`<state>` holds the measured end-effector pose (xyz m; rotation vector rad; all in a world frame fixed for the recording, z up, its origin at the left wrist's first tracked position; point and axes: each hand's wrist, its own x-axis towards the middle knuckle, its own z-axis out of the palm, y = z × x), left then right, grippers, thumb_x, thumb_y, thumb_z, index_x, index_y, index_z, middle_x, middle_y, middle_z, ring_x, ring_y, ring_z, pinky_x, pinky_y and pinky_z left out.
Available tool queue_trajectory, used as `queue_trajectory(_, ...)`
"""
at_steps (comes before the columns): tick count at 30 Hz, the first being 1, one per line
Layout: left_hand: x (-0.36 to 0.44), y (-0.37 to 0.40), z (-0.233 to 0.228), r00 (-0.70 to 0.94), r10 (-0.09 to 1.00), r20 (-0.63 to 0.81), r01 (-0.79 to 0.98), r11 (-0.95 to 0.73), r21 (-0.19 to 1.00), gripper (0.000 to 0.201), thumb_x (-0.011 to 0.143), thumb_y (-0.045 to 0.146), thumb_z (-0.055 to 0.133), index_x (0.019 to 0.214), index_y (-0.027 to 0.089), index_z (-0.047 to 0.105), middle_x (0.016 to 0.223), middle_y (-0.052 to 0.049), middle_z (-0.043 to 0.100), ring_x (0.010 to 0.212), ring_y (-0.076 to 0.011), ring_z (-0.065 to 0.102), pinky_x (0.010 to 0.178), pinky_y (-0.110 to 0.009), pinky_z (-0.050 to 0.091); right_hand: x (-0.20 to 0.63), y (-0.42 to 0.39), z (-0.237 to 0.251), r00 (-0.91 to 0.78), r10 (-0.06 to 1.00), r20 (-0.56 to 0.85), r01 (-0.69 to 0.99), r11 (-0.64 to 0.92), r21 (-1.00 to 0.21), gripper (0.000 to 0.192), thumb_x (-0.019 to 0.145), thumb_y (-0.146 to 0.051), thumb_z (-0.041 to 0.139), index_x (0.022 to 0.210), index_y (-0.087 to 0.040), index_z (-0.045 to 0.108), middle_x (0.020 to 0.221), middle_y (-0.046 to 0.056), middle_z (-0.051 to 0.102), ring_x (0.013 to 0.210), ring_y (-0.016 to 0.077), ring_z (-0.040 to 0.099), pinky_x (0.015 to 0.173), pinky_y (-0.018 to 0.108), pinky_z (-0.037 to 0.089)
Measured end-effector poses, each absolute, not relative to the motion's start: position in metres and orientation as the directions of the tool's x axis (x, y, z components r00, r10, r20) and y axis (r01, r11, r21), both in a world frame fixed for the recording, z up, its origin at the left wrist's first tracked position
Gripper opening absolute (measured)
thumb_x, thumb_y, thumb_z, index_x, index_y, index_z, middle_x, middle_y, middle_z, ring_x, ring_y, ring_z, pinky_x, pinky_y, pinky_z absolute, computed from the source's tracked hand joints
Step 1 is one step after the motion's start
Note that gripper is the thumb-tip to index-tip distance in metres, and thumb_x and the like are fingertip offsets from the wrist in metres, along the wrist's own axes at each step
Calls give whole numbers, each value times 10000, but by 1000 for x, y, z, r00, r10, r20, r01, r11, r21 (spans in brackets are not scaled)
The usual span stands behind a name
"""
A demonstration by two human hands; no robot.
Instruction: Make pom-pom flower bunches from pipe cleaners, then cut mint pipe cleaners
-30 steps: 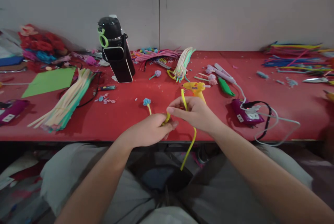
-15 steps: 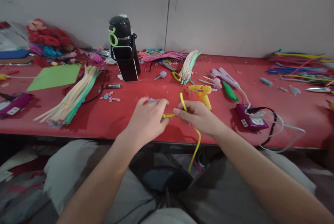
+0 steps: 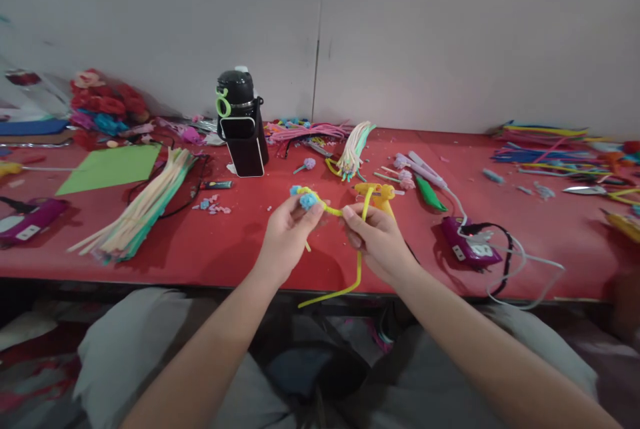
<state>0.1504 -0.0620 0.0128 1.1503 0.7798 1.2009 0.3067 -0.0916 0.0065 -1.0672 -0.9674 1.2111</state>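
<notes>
1. Left hand (image 3: 286, 235): grip clenched on a small blue pompom flower (image 3: 306, 200), which is pinched at the fingertips and held up over the red counter (image 3: 240, 235).
2. Right hand (image 3: 379, 239): grip pinched on a yellow pipe cleaner (image 3: 358, 262), thumb and forefinger holding it near its upper bend.
3. The pipe cleaner runs from the flower in the left grip across to the right grip, then hangs below the right hand and curls leftward past the counter's near edge.
4. Hands are close together, fingertips just apart, with the short yellow span between them.
5. Just beyond the right grip: a yellow glue gun (image 3: 376, 193) lying on the counter.
6. Right of the right grip: a purple power strip (image 3: 469, 249) with a white cord trailing off.
7. Beyond the left grip: a black bottle (image 3: 240, 123) standing upright, with a green ring at its neck.
8. Far left of the left grip: a fanned bundle of pale pipe cleaners (image 3: 140, 205) and a green paper sheet (image 3: 113, 167).
</notes>
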Motion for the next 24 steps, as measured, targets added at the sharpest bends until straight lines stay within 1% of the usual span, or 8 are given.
queue_trajectory(4,147,-59,12,176,976,127,-395,-48,917,362,755,326,841,1040,177,676,1059,-80,741,981,-226,724,889,-374,589,299,-95,-4,60,998,10,-75,15,-997,425,773,-579,771,777,-173,642,528,-56,462,479,84,372,466,252,256)
queue_trajectory(8,139,-55,10,217,965,144,-330,-67,942,389,748,263,839,1097,205,678,989,-42,734,879,-187,731,859,-344,587,299,-96,0,-24,999,29,65,30,-997,423,793,-569,754,756,-157,670,576,-44,468,521,84,362,497,264,261)
queue_trajectory(10,135,-53,9,249,957,150,-290,-74,954,391,743,254,839,1100,215,684,949,-24,724,878,-177,725,846,-324,588,304,-94,6,-17,999,41,45,41,-998,421,779,-572,762,802,-156,700,579,-45,463,527,86,352,503,270,243)
queue_trajectory(13,131,-52,10,357,925,129,-223,-49,974,381,727,253,848,1073,213,694,908,-6,707,847,-168,718,826,-318,599,313,-88,16,47,998,37,-112,42,-993,436,759,-582,771,894,-173,704,610,-49,473,514,80,322,494,270,202)
queue_trajectory(16,132,-54,13,465,881,85,-125,-30,992,381,699,257,860,1041,194,702,879,-2,688,779,-157,695,772,-324,613,320,-83,21,-8,999,40,-145,39,-989,423,787,-592,750,860,-181,681,601,-59,431,501,73,283,490,270,175)
queue_trajectory(19,137,-56,14,500,865,33,-43,-14,999,397,676,272,876,1022,173,708,862,-7,678,751,-156,684,755,-338,619,324,-82,21,-4,994,109,-27,109,-994,383,788,-552,767,828,-182,678,614,-48,451,531,87,329,505,271,222)
queue_trajectory(22,142,-56,13,507,860,-58,-15,76,997,481,663,277,888,1091,168,696,836,-7,685,711,-167,705,761,-363,622,324,-83,19,65,972,228,193,212,-958,338,817,-506,743,758,-191,637,623,-32,478,560,107,363,528,284,269)
queue_trajectory(24,144,-56,11,508,857,-91,-28,122,992,474,646,276,898,1062,157,705,825,-14,696,732,-178,716,781,-375,623,324,-84,20,107,938,331,347,277,-896,342,845,-478,715,698,-202,576,609,-33,460,571,116,365,549,291,286)
